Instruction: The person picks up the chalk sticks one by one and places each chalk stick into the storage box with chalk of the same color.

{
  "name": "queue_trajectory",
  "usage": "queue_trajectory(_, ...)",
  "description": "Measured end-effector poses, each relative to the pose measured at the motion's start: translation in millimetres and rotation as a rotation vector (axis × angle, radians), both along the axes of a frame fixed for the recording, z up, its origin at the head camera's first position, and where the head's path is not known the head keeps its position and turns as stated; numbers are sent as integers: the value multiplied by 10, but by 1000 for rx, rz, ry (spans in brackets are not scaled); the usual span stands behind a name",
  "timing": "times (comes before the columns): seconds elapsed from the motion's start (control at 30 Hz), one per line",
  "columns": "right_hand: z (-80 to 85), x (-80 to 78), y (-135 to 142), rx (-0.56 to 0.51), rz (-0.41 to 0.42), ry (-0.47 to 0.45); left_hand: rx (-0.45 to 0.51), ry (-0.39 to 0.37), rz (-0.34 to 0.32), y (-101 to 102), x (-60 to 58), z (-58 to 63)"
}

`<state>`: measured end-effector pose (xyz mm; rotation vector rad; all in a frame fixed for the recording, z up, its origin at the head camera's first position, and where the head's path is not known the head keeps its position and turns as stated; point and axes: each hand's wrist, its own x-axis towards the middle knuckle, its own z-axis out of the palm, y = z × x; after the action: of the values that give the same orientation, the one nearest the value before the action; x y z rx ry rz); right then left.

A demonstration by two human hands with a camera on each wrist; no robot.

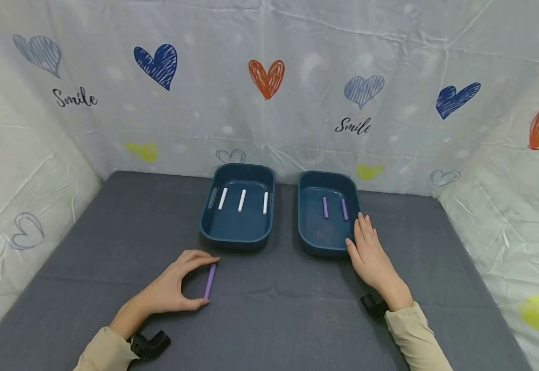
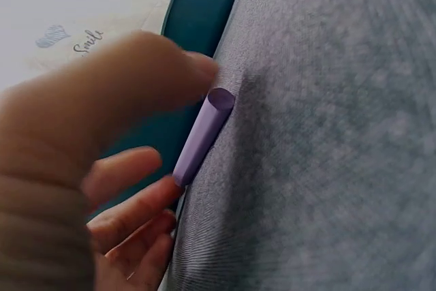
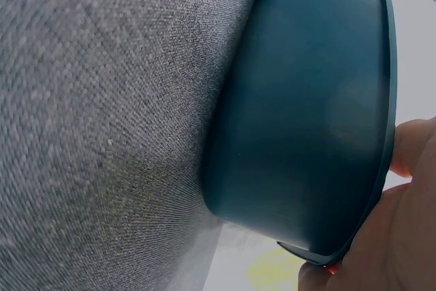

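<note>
My left hand (image 1: 174,286) spans a purple chalk stick (image 1: 209,281) on the cloth, index fingertip by its far end and thumb by its near end. In the left wrist view the stick's near end face shows uncovered, just below the thumb (image 2: 197,66). A fingertip meets the other end there. My right hand (image 1: 373,257) rests against the right side of the right blue tray (image 1: 320,251), fingers extended along the wall and thumb at the near corner of the rim. Two purple chalk sticks (image 1: 325,208) lie inside that tray.
Left of that tray stands another blue tray (image 1: 234,242), holding three white chalk sticks (image 1: 241,201). Both trays sit near the back of the grey cloth-covered table (image 1: 274,319). A white curtain (image 1: 306,31) with printed hearts encloses the back and sides.
</note>
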<state>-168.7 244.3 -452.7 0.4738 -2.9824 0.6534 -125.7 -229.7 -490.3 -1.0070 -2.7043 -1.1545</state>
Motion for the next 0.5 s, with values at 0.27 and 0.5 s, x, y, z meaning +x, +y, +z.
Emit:
queue_trajectory(0.27, 9, 1, -1, 1, -1, 1, -85, 20, 46, -2, 16, 24)
queue_trajectory(0.5, 12, 2, -2, 0, 0, 5, -73, 46, 29, 1, 22, 27)
